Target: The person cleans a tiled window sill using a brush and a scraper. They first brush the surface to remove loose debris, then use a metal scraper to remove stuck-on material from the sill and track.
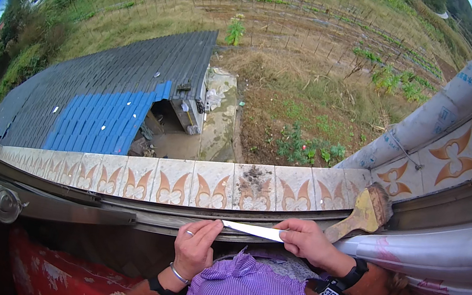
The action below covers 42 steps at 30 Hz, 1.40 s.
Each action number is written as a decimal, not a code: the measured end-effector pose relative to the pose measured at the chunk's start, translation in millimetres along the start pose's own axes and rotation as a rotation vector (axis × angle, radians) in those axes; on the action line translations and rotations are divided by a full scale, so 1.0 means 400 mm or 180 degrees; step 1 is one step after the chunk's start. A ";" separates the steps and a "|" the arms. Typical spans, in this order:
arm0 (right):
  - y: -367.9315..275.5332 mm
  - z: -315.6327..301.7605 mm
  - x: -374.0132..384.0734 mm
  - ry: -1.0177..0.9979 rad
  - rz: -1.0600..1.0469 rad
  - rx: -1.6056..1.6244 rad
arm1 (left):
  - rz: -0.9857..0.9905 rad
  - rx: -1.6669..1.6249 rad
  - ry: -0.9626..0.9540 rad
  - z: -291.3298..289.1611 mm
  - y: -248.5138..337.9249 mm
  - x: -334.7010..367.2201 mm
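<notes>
A narrow white strip (253, 231), wider towards its right end, stretches between my two hands just above the window track. Its material cannot be made out. The thumb and fingers of my right hand (308, 244) pinch the wide end. At the tapered left end, the closed fingers of my left hand (195, 249) grip the tip; a ring and a bracelet show on this hand. Right of my right hand, a wide flat brush (368, 212) with a yellowish body and worn bristles leans on the sill, handle towards me.
The metal window track (172, 223) runs below a tiled ledge (173, 184) with a patch of dirt (255, 179). A metal knob (2, 202) is at left, a pale curtain (456, 262) at right. Outside below lies a shed roof (109, 81).
</notes>
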State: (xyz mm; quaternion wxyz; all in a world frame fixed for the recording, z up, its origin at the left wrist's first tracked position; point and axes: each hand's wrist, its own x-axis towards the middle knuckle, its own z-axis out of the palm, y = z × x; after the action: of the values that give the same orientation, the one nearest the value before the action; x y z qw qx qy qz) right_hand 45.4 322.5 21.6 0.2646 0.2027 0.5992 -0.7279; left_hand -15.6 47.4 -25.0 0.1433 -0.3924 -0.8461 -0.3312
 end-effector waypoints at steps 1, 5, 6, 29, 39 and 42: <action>-0.014 -0.005 -0.005 0.0007 0.0227 0.0187 | 0.0127 -0.0024 0.0075 -0.014 0.008 0.016; -0.071 -0.055 -0.036 0.0010 -0.0259 0.1119 | 0.0042 0.0235 0.0078 -0.072 -0.002 0.089; -0.076 -0.067 -0.043 0.0222 -0.0087 0.0681 | 0.0106 0.0210 0.0230 -0.085 -0.003 0.092; -0.073 -0.056 -0.032 0.0166 -0.0085 0.0614 | -0.0248 0.0233 0.0242 -0.089 -0.004 0.065; 0.007 -0.005 0.017 -0.0130 -0.0021 -0.0494 | -0.0054 0.0050 0.0031 0.001 -0.020 -0.039; -0.002 0.014 0.029 -0.0155 0.0074 -0.0275 | -0.0113 0.0005 0.0004 -0.015 -0.011 -0.023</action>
State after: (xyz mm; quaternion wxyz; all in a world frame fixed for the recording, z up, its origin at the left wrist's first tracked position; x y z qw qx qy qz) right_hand 36.1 315.5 16.3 0.2960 0.1803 0.6210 -0.7030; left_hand -12.9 36.2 -27.2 0.1383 -0.3770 -0.8530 -0.3334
